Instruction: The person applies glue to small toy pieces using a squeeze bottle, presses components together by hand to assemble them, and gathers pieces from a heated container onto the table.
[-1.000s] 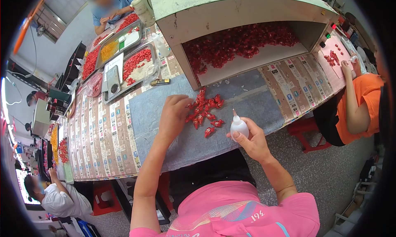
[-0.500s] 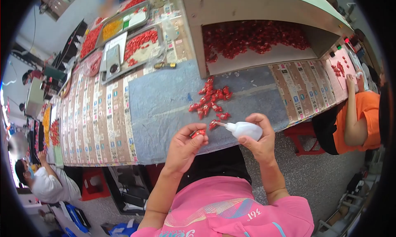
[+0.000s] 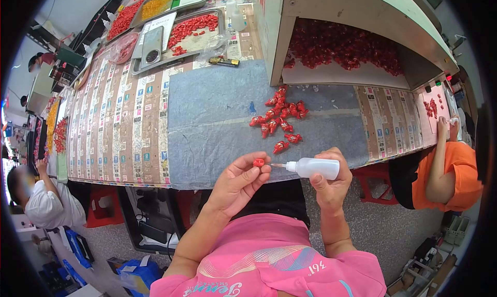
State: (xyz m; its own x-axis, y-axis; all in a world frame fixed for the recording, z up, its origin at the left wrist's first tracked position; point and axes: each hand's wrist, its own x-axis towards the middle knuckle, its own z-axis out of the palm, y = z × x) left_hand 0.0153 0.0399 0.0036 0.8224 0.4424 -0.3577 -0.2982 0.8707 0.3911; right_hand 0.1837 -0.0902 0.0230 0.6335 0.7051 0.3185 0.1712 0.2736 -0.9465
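Pinched between the thumb and fingers of my left hand (image 3: 240, 180) is a small red piece (image 3: 258, 163), its exact kind too small to tell. My right hand (image 3: 333, 182) grips a white squeeze bottle (image 3: 317, 167), lying level, its thin nozzle (image 3: 278, 165) pointing left at the red piece. The nozzle tip is close beside my left fingers; whether it touches the piece I cannot tell. Just beyond both hands, a loose pile of red figure-like pieces (image 3: 279, 113) with pale and dark markings lies on the blue-grey cloth (image 3: 207, 116).
An open-fronted box (image 3: 279, 48) holding many red pieces stands at the back right. Back left are a metal tray (image 3: 220, 25) of red pieces, a phone (image 3: 153, 46), a marker-like tube (image 3: 224, 61) and clear bottles (image 3: 238, 20). People sit at both sides, one in an orange shirt (image 3: 450, 173).
The bottle has turned level and its nozzle has come to the red piece in my left hand. That piece has been turned between my fingers. The camera view has shifted.
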